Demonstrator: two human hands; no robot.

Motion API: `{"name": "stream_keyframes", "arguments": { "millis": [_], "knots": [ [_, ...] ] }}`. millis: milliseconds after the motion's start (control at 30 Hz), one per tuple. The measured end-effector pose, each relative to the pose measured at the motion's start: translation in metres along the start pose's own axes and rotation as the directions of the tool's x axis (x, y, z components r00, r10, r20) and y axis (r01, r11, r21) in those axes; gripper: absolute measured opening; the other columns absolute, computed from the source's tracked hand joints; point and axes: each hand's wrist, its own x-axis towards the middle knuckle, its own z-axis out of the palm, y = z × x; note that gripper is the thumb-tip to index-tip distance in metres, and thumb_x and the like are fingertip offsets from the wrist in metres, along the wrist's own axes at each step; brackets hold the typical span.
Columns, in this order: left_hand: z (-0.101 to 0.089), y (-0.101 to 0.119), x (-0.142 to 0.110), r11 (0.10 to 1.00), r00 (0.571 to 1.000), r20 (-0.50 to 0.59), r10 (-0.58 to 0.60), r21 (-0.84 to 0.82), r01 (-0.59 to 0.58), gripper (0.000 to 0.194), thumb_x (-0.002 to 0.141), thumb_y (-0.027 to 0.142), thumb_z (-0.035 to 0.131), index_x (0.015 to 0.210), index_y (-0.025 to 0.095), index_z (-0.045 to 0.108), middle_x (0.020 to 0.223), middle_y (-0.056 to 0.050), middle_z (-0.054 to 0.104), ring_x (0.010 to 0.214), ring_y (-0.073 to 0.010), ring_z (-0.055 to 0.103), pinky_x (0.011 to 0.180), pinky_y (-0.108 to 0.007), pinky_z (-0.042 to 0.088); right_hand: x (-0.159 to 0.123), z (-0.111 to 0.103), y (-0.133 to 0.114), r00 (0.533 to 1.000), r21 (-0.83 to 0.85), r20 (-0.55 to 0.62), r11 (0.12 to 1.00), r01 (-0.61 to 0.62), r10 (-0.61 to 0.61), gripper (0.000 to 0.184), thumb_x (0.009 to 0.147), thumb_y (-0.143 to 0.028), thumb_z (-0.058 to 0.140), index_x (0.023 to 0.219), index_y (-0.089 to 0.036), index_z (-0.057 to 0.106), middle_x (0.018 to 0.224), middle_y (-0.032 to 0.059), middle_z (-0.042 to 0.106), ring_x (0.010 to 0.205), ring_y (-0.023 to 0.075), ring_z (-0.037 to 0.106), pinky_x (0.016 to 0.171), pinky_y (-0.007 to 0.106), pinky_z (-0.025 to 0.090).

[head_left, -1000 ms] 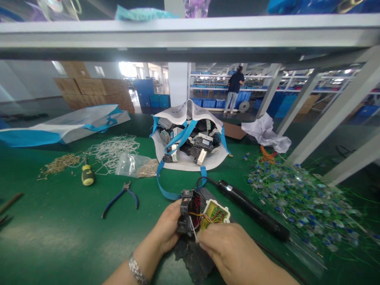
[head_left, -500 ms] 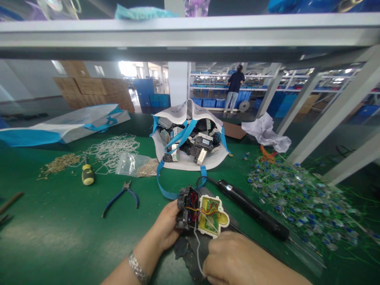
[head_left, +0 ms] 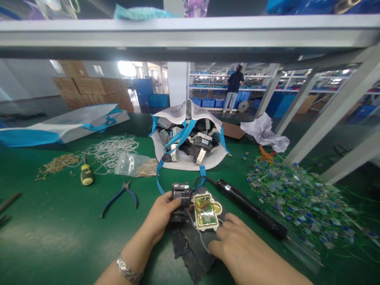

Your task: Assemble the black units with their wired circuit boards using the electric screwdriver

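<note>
My left hand grips a black plastic housing, its thumb across the top and the closed outer side turned up. Thin coloured wires join the housing to a white-rimmed cover, which lies beside it with a yellowish, shiny circuit board inside. A pale grey wire curves from between the two parts to my right hand. That hand is at the cover's right edge with its fingers curled in by the wire; its fingertips are partly hidden. Beneath the parts lies a dark, ragged mat.
A black electric screwdriver lies to the right, near a heap of green-wired parts. Behind stands a white-and-blue bag of similar devices. Pliers, a yellow screwdriver and a bag of screws lie left. A person stands far back.
My left hand has turned the housing over, so its wired inside no longer shows. The cover has shifted slightly left. My right hand has moved up and right, its fingers less tightly bunched.
</note>
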Motion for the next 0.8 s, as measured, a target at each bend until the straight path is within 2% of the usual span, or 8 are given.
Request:
{"name": "stream_keyframes", "arguments": {
  "millis": [100, 167, 233, 300, 400, 500, 667, 800],
  "knots": [
    [-0.004, -0.006, 0.005, 0.99, 0.997, -0.071, 0.043, 0.135, -0.033, 0.036, 0.068, 0.029, 0.059, 0.097, 0.009, 0.056, 0.079, -0.007, 0.063, 0.071, -0.0172, 0.059, 0.067, -0.028, 0.046, 0.009, 0.008, 0.003, 0.991, -0.123, 0.108, 0.99, -0.066, 0.08, 0.02, 0.079, -0.01, 0.049, 0.072, -0.019, 0.066, 0.073, 0.0054, 0.063, 0.07, 0.022, 0.057, 0.067, 0.032, 0.038],
    [-0.004, -0.011, 0.004, 0.931, 0.962, -0.193, 0.192, 0.345, -0.117, 0.036, 0.07, 0.029, 0.056, 0.1, 0.01, 0.055, 0.085, -0.008, 0.061, 0.075, -0.019, 0.058, 0.071, -0.032, 0.046, 0.015, 0.01, 0.003, 0.975, -0.189, 0.153, 0.974, -0.128, 0.158, 0.021, 0.078, -0.008, 0.049, 0.073, -0.017, 0.067, 0.073, 0.0074, 0.063, 0.066, 0.0231, 0.058, 0.057, 0.03, 0.038],
    [-0.001, -0.015, -0.002, 0.716, 0.823, -0.227, 0.521, 0.641, -0.277, 0.03, 0.072, 0.027, 0.053, 0.098, 0.012, 0.056, 0.091, -0.01, 0.057, 0.083, -0.0212, 0.055, 0.075, -0.037, 0.044, 0.018, 0.01, 0.002, 0.964, -0.213, 0.153, 0.959, -0.185, 0.219, 0.024, 0.076, -0.003, 0.047, 0.073, -0.015, 0.067, 0.072, 0.0083, 0.064, 0.063, 0.0227, 0.059, 0.054, 0.028, 0.038],
    [0.007, -0.018, -0.013, 0.369, 0.623, -0.004, 0.782, 0.809, -0.458, 0.021, 0.075, 0.02, 0.05, 0.095, 0.014, 0.056, 0.093, -0.009, 0.056, 0.088, -0.0209, 0.051, 0.079, -0.038, 0.041, 0.02, 0.01, 0.0, 0.962, -0.206, 0.118, 0.954, -0.217, 0.244, 0.027, 0.076, 0.0, 0.044, 0.078, -0.015, 0.067, 0.076, 0.008, 0.065, 0.064, 0.0227, 0.06, 0.054, 0.028, 0.039],
    [0.023, -0.022, -0.029, 0.042, 0.452, 0.39, 0.802, 0.718, -0.695, 0.021, 0.077, 0.007, 0.046, 0.095, 0.015, 0.054, 0.089, -0.007, 0.058, 0.084, -0.0173, 0.05, 0.076, -0.033, 0.041, 0.021, 0.013, -0.001, 0.968, -0.185, 0.038, 0.954, -0.237, 0.248, 0.031, 0.076, 0.002, 0.04, 0.087, -0.015, 0.064, 0.083, 0.0075, 0.064, 0.069, 0.0222, 0.06, 0.058, 0.028, 0.041],
    [0.034, -0.029, -0.035, -0.003, 0.473, 0.523, 0.709, 0.673, -0.74, 0.022, 0.078, 0.005, 0.042, 0.095, 0.013, 0.052, 0.082, -0.007, 0.059, 0.075, -0.0171, 0.049, 0.067, -0.031, 0.04, 0.021, 0.014, 0.0, 0.965, -0.164, 0.038, 0.954, -0.252, 0.261, 0.03, 0.076, 0.003, 0.04, 0.081, -0.015, 0.063, 0.081, 0.0068, 0.064, 0.07, 0.0212, 0.06, 0.06, 0.028, 0.042],
    [0.035, -0.033, -0.031, 0.009, 0.64, 0.543, 0.544, 0.759, -0.651, 0.017, 0.08, 0.01, 0.035, 0.082, 0.014, 0.051, 0.068, -0.006, 0.053, 0.064, -0.018, 0.045, 0.057, -0.031, 0.035, 0.018, 0.005, 0.002, 0.96, -0.127, 0.055, 0.955, -0.267, 0.275, 0.013, 0.076, -0.007, 0.052, 0.07, -0.016, 0.06, 0.073, 0.0043, 0.063, 0.069, 0.0227, 0.06, 0.06, 0.029, 0.04],
    [0.032, -0.032, -0.031, 0.072, 0.667, 0.545, 0.508, 0.745, -0.663, 0.016, 0.082, 0.013, 0.035, 0.082, 0.015, 0.051, 0.072, -0.006, 0.053, 0.067, -0.0181, 0.045, 0.06, -0.031, 0.035, 0.012, 0.001, 0.004, 0.978, -0.025, -0.019, 0.978, -0.208, 0.208, 0.011, 0.079, -0.011, 0.051, 0.073, -0.017, 0.058, 0.077, 0.0025, 0.062, 0.071, 0.0209, 0.058, 0.06, 0.029, 0.04]
  ]
}}
